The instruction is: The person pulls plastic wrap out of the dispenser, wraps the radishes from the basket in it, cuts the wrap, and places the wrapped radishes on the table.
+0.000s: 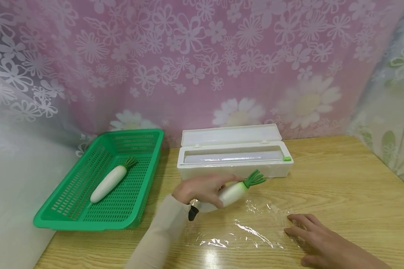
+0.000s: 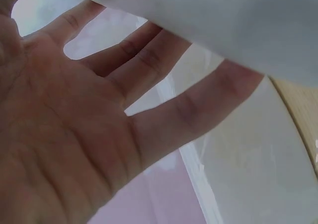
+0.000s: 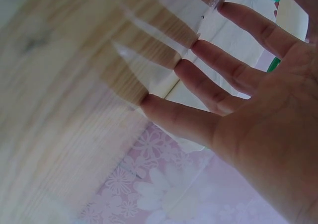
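A white radish (image 1: 233, 194) with a green leafy top lies slantwise over the table, its leaves toward the far right. My left hand (image 1: 202, 188) holds it from above, thumb on the near side; in the left wrist view the fingertips meet the pale radish (image 2: 223, 25). Beneath and around it, a sheet of clear cling film (image 1: 256, 233) is spread on the wood, wrinkled and shiny. At the sheet's right edge rests my right hand (image 1: 318, 241), its spread fingertips touching the film; the right wrist view shows this hand (image 3: 263, 90) with nothing gripped.
Behind the radish stands a white cling film box (image 1: 235, 171), lid raised, with a roll inside and a green tab at its right end. On the left is a green plastic basket (image 1: 84, 226) holding another white radish (image 1: 109, 183). A pink flowered curtain (image 1: 188, 74) closes off the back.
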Tool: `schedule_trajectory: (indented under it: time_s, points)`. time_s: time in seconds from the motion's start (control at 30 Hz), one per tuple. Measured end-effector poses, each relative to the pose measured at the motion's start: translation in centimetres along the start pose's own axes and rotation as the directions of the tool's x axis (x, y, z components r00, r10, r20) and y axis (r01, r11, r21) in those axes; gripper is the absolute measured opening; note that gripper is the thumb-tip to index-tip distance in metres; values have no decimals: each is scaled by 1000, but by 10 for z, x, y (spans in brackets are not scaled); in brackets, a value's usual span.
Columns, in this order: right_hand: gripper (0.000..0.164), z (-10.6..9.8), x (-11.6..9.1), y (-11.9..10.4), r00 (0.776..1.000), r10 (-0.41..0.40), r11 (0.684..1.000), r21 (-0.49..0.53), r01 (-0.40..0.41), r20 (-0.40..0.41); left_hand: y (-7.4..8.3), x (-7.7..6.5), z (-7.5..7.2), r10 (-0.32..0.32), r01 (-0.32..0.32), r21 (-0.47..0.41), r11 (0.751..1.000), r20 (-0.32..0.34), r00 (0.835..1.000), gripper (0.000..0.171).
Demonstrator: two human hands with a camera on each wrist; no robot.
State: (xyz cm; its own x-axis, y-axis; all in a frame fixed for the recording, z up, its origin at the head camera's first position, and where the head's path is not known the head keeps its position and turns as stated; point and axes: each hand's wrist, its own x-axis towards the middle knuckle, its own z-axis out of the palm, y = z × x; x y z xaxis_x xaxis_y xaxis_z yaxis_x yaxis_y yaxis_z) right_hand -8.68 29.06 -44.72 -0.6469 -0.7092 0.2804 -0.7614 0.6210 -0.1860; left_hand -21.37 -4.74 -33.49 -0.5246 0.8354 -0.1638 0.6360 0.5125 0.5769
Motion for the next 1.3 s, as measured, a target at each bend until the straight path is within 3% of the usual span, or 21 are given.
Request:
schedule_trajectory:
  time_s: [0.3,0.5,0.73,1.17,1.3]
  points:
    - [64,3,1,2,997,-59,998,-24,58,-57,5,13,11,-21,19,37,999,78,997,84]
    - [65,1,1,1,1000,-21,1000,-6,21,-4,8,20,20,-6,-3,82,997,108,994,84]
    - [62,0,1,2,999,-45,999,-18,44,-28,16,25,30,-68,49,112,992,165,984,89]
    - [65,-1,1,0,1000,-4,1000,23,4,18,22,27,44,-95,65,144,987,213,973,94]
    - [68,0,1,-1,1000,4,1000,14,-4,0,25,27,48,-109,71,169,983,222,969,94]
